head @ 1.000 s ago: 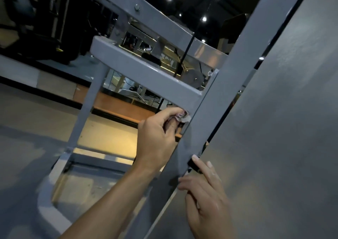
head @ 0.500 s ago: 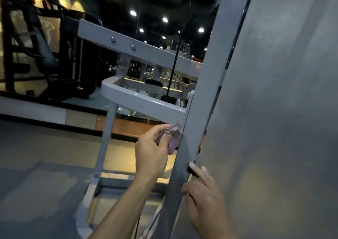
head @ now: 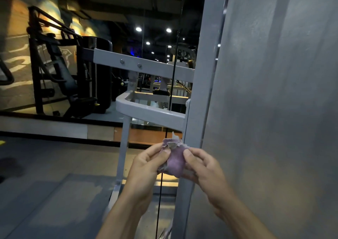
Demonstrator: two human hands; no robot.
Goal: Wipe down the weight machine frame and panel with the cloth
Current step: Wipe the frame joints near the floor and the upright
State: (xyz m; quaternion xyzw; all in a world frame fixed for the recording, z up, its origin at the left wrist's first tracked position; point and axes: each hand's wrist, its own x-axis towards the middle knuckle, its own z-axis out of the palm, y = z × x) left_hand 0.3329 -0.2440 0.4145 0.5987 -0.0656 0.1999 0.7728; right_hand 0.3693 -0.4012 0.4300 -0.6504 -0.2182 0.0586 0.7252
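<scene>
Left hand [head: 146,162] and right hand [head: 204,167] both pinch the crumpled purple cloth [head: 174,159], its frayed pale edges seemingly off the metal, just before the grey upright of the weight machine frame [head: 204,96], its crossbar at eleven o'clock, the flat grey panel [head: 274,110] at three.

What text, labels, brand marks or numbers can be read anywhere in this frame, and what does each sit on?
None can be read.
The wall at far left carries large pale painted shapes, cut off and too blurred to read as letters.
The grey panel, the upright post, the bolted crossbar and the purple cloth held by the left hand and right hand show no text.
</scene>
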